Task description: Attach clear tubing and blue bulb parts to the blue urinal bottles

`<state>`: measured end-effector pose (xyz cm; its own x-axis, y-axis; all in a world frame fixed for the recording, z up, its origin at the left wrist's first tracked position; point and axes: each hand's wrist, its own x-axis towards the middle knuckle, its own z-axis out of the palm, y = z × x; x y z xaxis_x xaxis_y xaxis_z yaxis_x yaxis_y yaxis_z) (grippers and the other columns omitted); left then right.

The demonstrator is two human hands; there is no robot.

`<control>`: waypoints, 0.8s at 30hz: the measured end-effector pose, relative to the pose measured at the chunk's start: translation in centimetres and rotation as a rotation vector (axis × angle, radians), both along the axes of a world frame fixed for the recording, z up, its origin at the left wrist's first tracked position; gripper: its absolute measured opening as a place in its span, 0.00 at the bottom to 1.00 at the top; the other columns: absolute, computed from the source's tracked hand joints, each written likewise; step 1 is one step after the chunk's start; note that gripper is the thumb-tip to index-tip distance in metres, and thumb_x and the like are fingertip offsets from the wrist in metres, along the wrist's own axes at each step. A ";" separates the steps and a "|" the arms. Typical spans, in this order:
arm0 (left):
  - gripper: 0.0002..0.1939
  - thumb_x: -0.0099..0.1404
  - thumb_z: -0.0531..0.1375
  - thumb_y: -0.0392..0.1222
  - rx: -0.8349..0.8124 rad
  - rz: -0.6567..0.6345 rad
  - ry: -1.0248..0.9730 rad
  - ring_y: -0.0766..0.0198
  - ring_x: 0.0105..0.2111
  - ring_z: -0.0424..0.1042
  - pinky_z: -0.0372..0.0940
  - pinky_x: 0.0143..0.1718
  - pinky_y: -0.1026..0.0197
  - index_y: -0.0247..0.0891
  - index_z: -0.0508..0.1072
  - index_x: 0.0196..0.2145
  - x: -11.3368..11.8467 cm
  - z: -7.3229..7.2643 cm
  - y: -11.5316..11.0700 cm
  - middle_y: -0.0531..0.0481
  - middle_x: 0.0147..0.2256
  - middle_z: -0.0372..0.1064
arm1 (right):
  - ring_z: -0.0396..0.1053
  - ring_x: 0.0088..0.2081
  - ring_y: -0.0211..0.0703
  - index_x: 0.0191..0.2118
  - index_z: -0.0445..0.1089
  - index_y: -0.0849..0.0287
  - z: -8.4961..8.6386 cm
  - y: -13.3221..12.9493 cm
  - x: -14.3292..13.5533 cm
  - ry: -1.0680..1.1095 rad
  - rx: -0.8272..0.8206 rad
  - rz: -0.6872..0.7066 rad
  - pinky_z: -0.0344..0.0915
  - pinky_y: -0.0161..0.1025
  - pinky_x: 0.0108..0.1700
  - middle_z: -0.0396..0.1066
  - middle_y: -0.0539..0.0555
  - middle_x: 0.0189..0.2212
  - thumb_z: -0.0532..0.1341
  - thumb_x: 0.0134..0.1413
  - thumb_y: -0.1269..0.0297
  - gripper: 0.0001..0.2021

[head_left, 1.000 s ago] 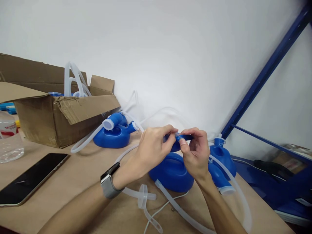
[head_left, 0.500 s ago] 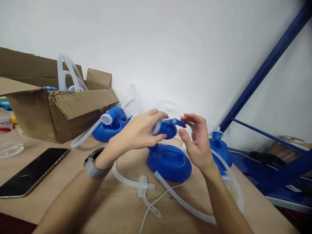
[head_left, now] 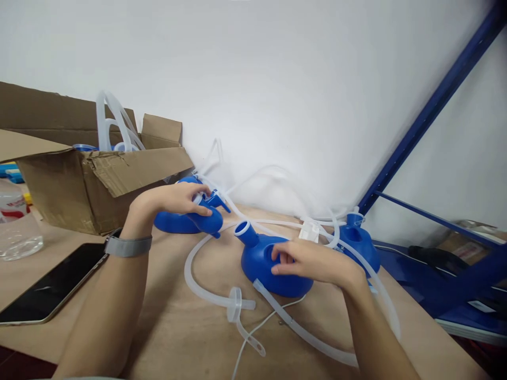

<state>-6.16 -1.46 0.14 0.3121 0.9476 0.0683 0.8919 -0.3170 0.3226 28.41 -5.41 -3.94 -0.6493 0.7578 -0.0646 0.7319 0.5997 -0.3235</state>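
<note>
In the head view, my left hand [head_left: 178, 200] is closed around a blue plastic funnel piece [head_left: 209, 219] with a small blue flap, holding it above the table at left of centre. My right hand [head_left: 304, 258] curls its fingers at the handle of a blue urinal bottle [head_left: 253, 264], whose uncapped neck tilts up to the left. In front of this bottle lie the free end of a clear hose [head_left: 301, 327] and another hose [head_left: 202, 290] passing through a clear cap with a strap [head_left: 235, 305]. Behind my left hand stands another blue bottle [head_left: 170, 221], partly hidden.
An open cardboard box [head_left: 55, 190] holding hoses and blue parts stands at left. Nearby are a phone [head_left: 51, 282] and a clear plastic bottle [head_left: 18, 227]. At right stand a blue bottle [head_left: 362, 245] and blue shelving [head_left: 428, 126]. A thin white cord [head_left: 253, 332] crosses the front.
My left hand has carried the blue funnel piece left, away from above the bottle. My right hand has come down from beside the piece onto the bottle's handle.
</note>
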 end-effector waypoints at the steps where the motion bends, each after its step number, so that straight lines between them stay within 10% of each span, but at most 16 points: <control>1: 0.41 0.52 0.64 0.67 -0.055 0.039 0.029 0.44 0.49 0.73 0.67 0.46 0.54 0.40 0.73 0.58 -0.2 -0.3 0.3 0.40 0.55 0.73 | 0.73 0.25 0.44 0.36 0.78 0.54 -0.2 0.0 -0.1 -0.062 -0.101 -0.025 0.62 0.37 0.27 0.75 0.49 0.23 0.66 0.57 0.49 0.13; 7: 0.42 0.48 0.65 0.67 -0.190 0.114 0.060 0.44 0.45 0.75 0.67 0.41 0.55 0.41 0.74 0.55 -0.8 -1.1 1.2 0.39 0.51 0.76 | 0.71 0.22 0.42 0.24 0.73 0.56 -2.9 0.6 -3.1 -0.402 -0.388 -0.057 0.59 0.36 0.24 0.71 0.48 0.19 0.70 0.42 0.38 0.23; 15: 0.37 0.52 0.66 0.67 -0.133 -0.101 -0.031 0.49 0.47 0.73 0.66 0.42 0.60 0.44 0.74 0.54 -0.6 0.6 -1.1 0.45 0.52 0.74 | 0.60 0.20 0.42 0.13 0.55 0.53 -6.9 0.5 -5.6 -0.144 0.013 0.233 0.53 0.39 0.21 0.56 0.46 0.15 0.76 0.39 0.56 0.27; 21: 0.32 0.56 0.66 0.62 0.008 -0.210 -0.244 0.50 0.50 0.73 0.68 0.46 0.60 0.46 0.74 0.55 -0.2 1.9 -3.2 0.48 0.52 0.75 | 0.72 0.27 0.44 0.37 0.75 0.52 -2.7 0.5 -2.6 -0.027 0.067 0.191 0.67 0.38 0.31 0.73 0.47 0.26 0.64 0.60 0.59 0.04; 24: 0.32 0.56 0.66 0.62 0.129 -0.235 -0.360 0.50 0.49 0.73 0.69 0.46 0.59 0.46 0.74 0.55 0.5 1.9 -3.4 0.49 0.51 0.75 | 0.76 0.30 0.44 0.61 0.68 0.51 -0.8 0.2 -0.9 0.194 0.112 0.078 0.74 0.42 0.37 0.78 0.49 0.32 0.56 0.69 0.59 0.18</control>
<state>-5.71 -4.84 2.02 0.4529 0.8305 0.3244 0.6291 -0.5555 0.5437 27.52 -5.20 -4.72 -0.6984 0.7000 0.1492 0.6123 0.6923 -0.3818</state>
